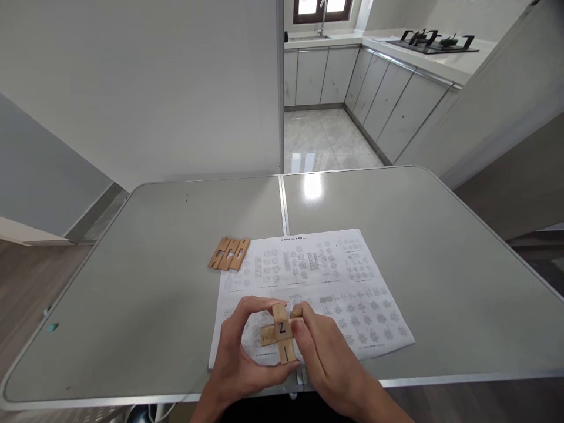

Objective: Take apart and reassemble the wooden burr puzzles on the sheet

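Note:
Between my two hands is a cross-shaped wooden puzzle (282,330) of interlocking bars, with a 2 marked on its centre end and a 1 on the lower bar. My left hand (240,346) curves around its left side, fingertips on the upper bar and thumb under the lower one. My right hand (324,346) is closed on the right bar, thumb pressed near the centre. Below the hands lies a large white instruction sheet (304,282) printed with small diagrams. Three flat wooden pieces (229,254) with slots and numbers rest at the sheet's upper left corner.
The grey folding table (145,282) has a metal seam (284,205) down its middle. A small teal bit (53,327) lies near its left edge. Beyond the table are a white wall (189,88) and a kitchen with cabinets (388,94) and a gas stove (432,42).

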Motion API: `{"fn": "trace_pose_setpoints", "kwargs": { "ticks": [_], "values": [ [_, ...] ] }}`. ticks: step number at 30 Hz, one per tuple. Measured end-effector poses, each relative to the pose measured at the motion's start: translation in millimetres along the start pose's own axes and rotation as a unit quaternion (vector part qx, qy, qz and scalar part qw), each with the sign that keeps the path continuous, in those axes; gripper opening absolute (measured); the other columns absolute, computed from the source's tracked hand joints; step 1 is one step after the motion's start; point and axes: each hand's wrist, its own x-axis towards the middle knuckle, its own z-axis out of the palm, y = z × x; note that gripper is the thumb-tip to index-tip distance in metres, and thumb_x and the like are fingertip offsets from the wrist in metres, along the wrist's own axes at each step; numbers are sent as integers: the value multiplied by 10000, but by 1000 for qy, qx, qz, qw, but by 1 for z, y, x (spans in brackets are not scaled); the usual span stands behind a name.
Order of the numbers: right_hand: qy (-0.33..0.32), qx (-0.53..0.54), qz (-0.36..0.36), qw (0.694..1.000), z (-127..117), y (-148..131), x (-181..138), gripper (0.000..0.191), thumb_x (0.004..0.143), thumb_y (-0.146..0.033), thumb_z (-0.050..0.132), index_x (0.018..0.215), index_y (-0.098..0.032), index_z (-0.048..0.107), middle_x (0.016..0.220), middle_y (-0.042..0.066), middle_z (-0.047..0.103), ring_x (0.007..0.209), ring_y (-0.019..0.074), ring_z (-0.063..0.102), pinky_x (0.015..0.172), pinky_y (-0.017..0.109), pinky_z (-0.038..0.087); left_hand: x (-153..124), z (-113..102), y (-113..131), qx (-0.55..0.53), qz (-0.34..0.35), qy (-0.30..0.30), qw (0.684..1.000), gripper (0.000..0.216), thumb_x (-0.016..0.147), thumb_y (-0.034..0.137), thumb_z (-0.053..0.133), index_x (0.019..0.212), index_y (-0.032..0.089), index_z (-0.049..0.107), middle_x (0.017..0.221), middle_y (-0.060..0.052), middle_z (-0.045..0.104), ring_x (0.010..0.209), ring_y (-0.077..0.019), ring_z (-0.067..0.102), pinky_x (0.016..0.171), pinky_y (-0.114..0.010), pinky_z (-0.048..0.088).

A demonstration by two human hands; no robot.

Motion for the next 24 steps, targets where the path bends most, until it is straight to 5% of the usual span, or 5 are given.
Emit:
{"fn": "trace_pose_setpoints", "kwargs": {
  "ticks": [5, 12, 17, 24],
  "values": [
    [4, -66, -59, 996, -8, 0, 3, 145, 1118, -285, 400, 1048, -237, 517, 924, 26, 628, 767, 191, 570, 712, 319, 426, -3, 3, -9, -115, -67, 1, 991, 603, 686, 453, 947, 1163, 244, 642, 1064, -42, 700, 971, -244, 676, 871, -327, 549],
    [11, 14, -60, 998, -11, 0, -3, 150, 1119, -268, 436, 1259, -260, 490, 891, -3, 639, 800, 187, 622, 733, 312, 472, -4, 7, -11, -244, -132, -60, 959, 694, 715, 551, 931, 1217, 217, 588, 1052, -60, 670, 897, -213, 648, 736, -272, 496],
    [30, 6, -74, 997, -12, 2, -5, 113, 1114, -257, 457, 1215, -257, 507, 880, -3, 648, 765, 178, 619, 704, 305, 467, 1, 8, -6, -281, -158, -100, 941, 678, 730, 596, 917, 1190, 210, 601, 873, -17, 640, 815, -199, 637, 708, -268, 464],
    [26, 21, -25, 999, -14, 4, -4, 83, 1109, -306, 470, 1131, -243, 518, 813, -16, 611, 679, 160, 556, 631, 292, 424, 6, 10, -5, -263, -187, -93, 942, 663, 695, 706, 882, 1037, 194, 636, 876, -12, 581, 784, -169, 527, 699, -259, 421]
  ]
}}
